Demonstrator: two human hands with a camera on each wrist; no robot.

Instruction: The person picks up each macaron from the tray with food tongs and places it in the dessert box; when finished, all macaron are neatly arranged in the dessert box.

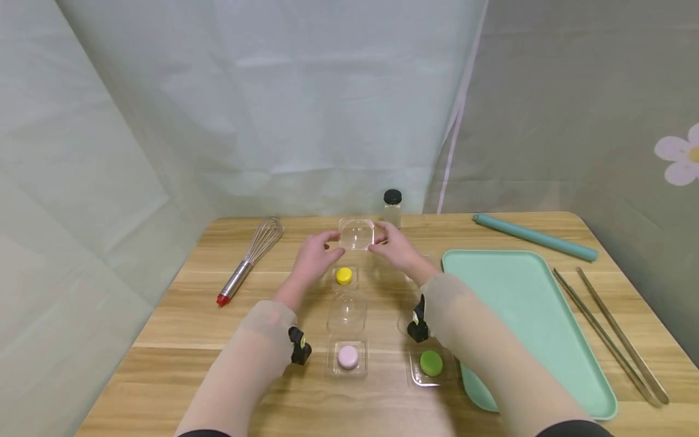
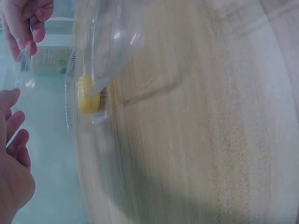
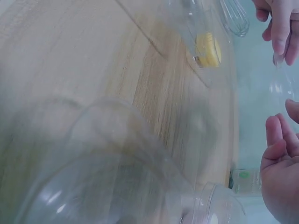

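Both hands hold a clear plastic domed lid above the far part of the table. My left hand pinches its left edge between thumb and fingers, and my right hand grips the opposite edge. In the right wrist view, the left fingertips press on the lid's rim. Just below and nearer sits a yellow macaron in a clear plastic tray. Closer still are a clear domed lid and a pink macaron in its tray. A green macaron lies in another tray, under the right forearm.
A whisk lies at the left. Behind the right hand stands a jar with a black cap. The right side holds a mint-green tray, metal tongs and a teal rod. A cloth backdrop rises behind the table.
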